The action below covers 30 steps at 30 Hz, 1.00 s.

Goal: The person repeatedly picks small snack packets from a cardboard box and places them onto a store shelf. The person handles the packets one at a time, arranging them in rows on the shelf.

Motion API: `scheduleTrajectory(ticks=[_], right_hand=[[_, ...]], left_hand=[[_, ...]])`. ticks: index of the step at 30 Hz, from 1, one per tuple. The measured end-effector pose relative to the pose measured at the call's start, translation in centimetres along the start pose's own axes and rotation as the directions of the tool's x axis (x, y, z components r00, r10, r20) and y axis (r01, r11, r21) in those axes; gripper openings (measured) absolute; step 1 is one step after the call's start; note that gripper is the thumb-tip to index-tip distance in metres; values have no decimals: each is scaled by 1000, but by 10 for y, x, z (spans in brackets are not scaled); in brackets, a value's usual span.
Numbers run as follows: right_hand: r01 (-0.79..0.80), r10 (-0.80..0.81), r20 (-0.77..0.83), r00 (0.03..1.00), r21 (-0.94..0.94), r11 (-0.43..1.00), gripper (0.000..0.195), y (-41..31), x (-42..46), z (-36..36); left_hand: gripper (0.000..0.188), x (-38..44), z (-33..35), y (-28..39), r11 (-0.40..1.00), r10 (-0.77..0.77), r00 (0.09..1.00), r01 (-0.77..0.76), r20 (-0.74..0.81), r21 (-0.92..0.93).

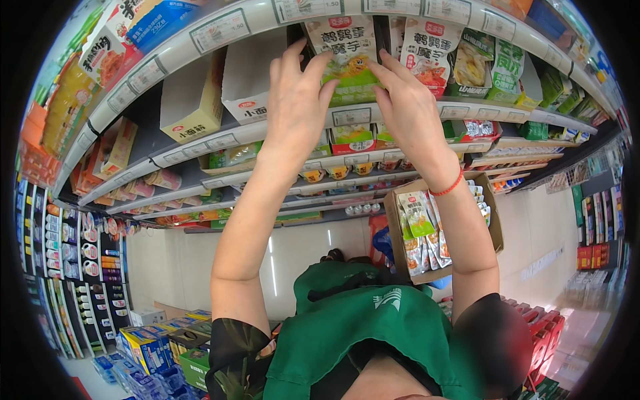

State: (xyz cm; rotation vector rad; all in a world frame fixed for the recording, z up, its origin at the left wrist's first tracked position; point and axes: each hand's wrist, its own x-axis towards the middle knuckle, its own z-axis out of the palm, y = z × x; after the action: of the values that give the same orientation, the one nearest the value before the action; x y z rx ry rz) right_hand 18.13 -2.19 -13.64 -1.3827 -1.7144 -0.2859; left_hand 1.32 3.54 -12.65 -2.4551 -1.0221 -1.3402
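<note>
Both hands are raised to an upper store shelf, one on each side of a green and white snack pouch [350, 65] that stands upright. My left hand [300, 85] has its fingers spread at the pouch's left edge. My right hand [405, 90], below a red cord bracelet on the wrist, has its fingertips at the right edge. Whether the fingers press on the pouch cannot be told. A white and red pouch [429, 60] stands just right of it. Under my right forearm, an open cardboard box [395, 235] holds many small pouches, partly hidden by the arm.
Left of my left hand, a white carton [247, 80] and a cream carton [192, 95] stand on the same shelf. The shelf's price rail [350, 116] runs below the pouches, with more stocked shelves beneath. Stacked goods [150, 345] and red packages [545, 330] are at the lower sides.
</note>
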Motion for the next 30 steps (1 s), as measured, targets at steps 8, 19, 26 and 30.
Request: scheduleTrajectory(ticks=[8,19,26,30], right_hand=[[2,3,-39,999,107,994,34,1,-21,-25],[-156,156,16,988,190,969,38,35,-74,-70],[-287,276,83,957,167,943,37,67,-123,-88],[-398,377,129,917,234,887,37,83,-152,-93]], left_hand=[[45,-13,0,39,977,-11,998,23,60,-212],[46,-41,40,92,886,-21,976,118,216,-448],[46,-67,79,125,816,0,943,193,334,-544],[46,-84,97,145,776,-15,907,276,421,-567]])
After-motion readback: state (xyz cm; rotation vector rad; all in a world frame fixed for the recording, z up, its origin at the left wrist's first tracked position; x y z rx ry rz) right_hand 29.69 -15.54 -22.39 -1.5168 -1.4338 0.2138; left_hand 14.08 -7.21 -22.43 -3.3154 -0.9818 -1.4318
